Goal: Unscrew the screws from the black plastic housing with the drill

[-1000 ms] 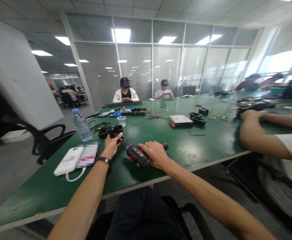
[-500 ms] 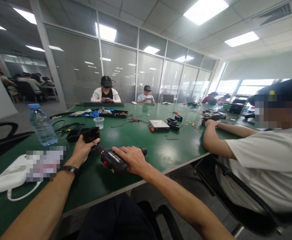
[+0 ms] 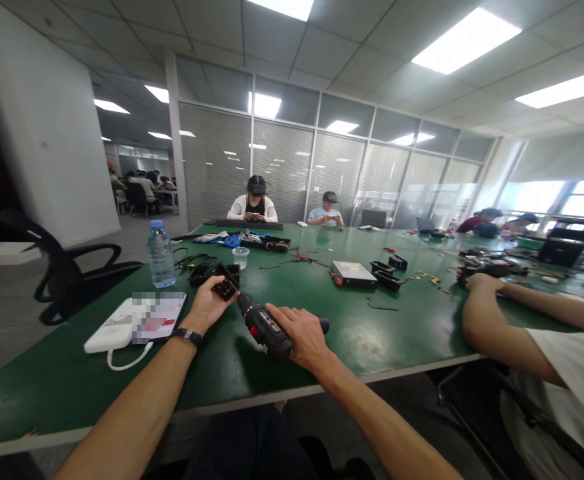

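My right hand [image 3: 299, 333] is wrapped round a black and red electric screwdriver [image 3: 265, 327] that lies low over the green table [image 3: 382, 333]. Its tip points up-left at a small black part [image 3: 226, 288]. My left hand [image 3: 208, 303], with a dark wristband, pinches that black part and holds it tilted just above the table. More black parts [image 3: 202, 273] lie right behind my left hand.
A water bottle [image 3: 161, 254], a clear plastic cup [image 3: 241, 257] and a white power bank [image 3: 117, 325] under a phone sit to the left. A silver drive [image 3: 354, 273] and black brackets [image 3: 387, 275] lie mid-table. A co-worker's arm [image 3: 512, 313] rests at right; two people sit opposite.
The camera has swung back left, so the co-worker at right shows less. My left hand has lifted and tilted the small black part; the screwdriver stays pointed at it.
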`<state>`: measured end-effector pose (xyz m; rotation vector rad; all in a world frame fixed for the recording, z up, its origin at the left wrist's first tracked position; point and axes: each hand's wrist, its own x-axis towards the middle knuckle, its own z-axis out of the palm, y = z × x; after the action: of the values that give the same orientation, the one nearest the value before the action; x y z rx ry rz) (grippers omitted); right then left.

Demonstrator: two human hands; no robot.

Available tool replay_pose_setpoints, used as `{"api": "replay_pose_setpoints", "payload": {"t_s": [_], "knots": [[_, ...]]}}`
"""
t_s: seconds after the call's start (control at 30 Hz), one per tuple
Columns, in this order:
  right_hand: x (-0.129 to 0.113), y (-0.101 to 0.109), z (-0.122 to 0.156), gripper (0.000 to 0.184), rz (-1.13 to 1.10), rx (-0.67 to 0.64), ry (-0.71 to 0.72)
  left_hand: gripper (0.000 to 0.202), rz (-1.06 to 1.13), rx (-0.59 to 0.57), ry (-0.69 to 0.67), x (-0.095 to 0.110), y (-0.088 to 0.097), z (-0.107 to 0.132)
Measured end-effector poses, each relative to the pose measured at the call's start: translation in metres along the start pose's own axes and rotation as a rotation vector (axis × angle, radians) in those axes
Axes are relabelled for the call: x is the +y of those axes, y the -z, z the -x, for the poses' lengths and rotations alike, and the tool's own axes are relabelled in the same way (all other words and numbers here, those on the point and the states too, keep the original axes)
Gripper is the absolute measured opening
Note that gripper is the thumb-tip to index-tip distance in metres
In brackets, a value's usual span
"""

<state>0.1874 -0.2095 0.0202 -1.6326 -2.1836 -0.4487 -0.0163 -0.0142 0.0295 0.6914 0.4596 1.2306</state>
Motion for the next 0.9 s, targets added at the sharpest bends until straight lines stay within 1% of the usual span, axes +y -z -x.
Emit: {"api": "replay_pose_setpoints", "payload": {"t_s": [0.07,0.17,0.23,0.37,0.5,0.6,0.77,0.9], "knots": [[-0.001,0.0,0.0,0.073,-0.002,-0.001,0.005,0.022,0.039,0.004,-0.005,0.001,-0.001,0.002],[-0.001,0.0,0.0,0.073,-0.004,-0.005,0.008,0.043,0.054,0.011,0.011,0.0,-0.004,0.005],[-0.002,-0.001,-0.001,0.073,-0.005,-0.011,0.015,0.052,0.057,0.013,0.01,-0.002,-0.007,0.007],[-0.004,0.0,-0.001,0.073,-0.01,-0.027,0.035,0.066,0.045,-0.014,0.003,-0.005,-0.009,0.006],[-0.005,0.001,-0.001,0.072,-0.021,-0.018,0.032,0.075,0.071,-0.004,0.04,-0.006,-0.007,0.005],[-0.006,0.002,-0.001,0.071,-0.025,-0.006,0.023,0.072,0.118,0.015,0.066,-0.007,-0.006,0.004],[-0.005,0.003,-0.001,0.069,-0.014,0.004,0.006,0.047,0.122,0.079,0.074,-0.009,-0.009,0.005],[-0.005,0.004,-0.001,0.067,-0.009,-0.005,0.012,0.038,0.119,0.121,0.052,-0.004,-0.008,0.007]]}}
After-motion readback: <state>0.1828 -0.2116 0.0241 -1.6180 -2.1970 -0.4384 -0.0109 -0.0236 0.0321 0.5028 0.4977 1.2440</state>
